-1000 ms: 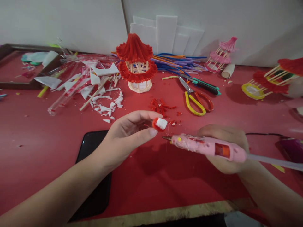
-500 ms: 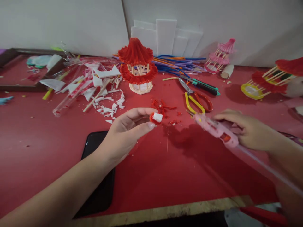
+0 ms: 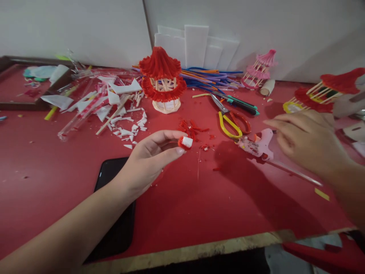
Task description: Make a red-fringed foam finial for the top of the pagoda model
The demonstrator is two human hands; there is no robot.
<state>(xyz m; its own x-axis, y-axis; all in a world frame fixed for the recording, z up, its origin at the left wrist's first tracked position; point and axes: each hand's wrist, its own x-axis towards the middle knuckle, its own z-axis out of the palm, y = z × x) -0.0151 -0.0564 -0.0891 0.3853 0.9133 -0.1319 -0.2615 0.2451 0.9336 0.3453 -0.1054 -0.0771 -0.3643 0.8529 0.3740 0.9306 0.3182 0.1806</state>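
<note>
My left hand [image 3: 155,161] is closed in a pinch on a small red fuzzy piece with a white foam block [image 3: 187,142], held above the table. The pink hot glue gun [image 3: 256,146] lies on its side on the red table, a clear glue stick [image 3: 296,173] jutting from its rear. Just to the right of the gun, my right hand [image 3: 308,139] hovers with its fingers loosely apart and nothing seen in them. Red fuzzy scraps [image 3: 190,128] and fine glue strings lie beyond and beside the left hand.
A red-roofed stick pavilion [image 3: 164,82] stands at the back. Yellow-and-red-handled scissors [image 3: 229,121], a utility knife [image 3: 242,105], pipe cleaners [image 3: 211,78] and white foam scraps [image 3: 134,131] lie around. A black phone [image 3: 114,175] is under my left forearm. More pavilions [image 3: 339,85] sit at right.
My right hand has let go of the glue gun, which now rests on the table, and has moved up and right. My left hand keeps its pinch almost in place.
</note>
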